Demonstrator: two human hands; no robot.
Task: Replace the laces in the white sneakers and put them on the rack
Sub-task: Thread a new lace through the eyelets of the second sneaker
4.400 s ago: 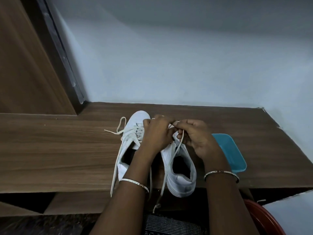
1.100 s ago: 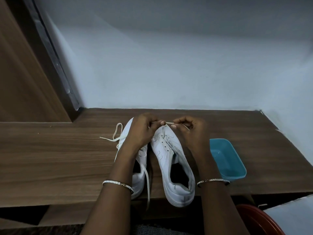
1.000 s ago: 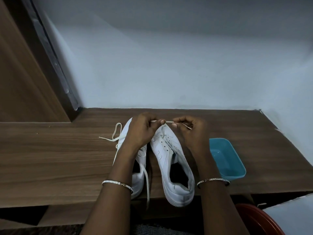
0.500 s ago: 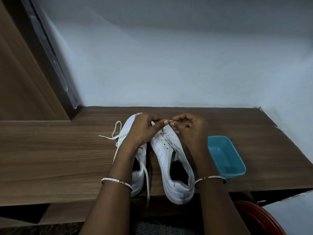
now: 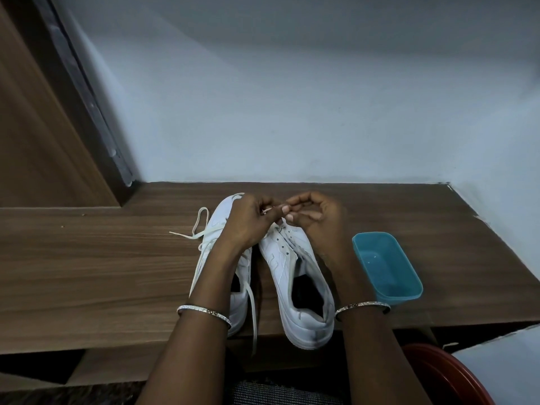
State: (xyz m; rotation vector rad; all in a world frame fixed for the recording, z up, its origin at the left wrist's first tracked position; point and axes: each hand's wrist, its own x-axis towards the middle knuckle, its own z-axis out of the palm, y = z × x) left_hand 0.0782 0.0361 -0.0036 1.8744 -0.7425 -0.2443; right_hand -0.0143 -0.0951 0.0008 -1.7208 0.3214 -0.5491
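**Both hands pinch a lace over the right sneaker's toe**

Two white sneakers stand side by side on a wooden shelf, toes toward the wall, heels at the near edge. The left hand reaches across the left sneaker, fingers curled, thumb and forefinger pinching a lace. The right hand, fingers also curled, meets it fingertip to fingertip and pinches the same lace; most of that lace is hidden between the fingers. Both hands are above the front of the right sneaker, whose eyelets show bare. A loose lace runs through the left sneaker, one loop lying on the shelf, one end hanging over the near edge. A blue tub sits just right of the right sneaker; each wrist wears a bangle.
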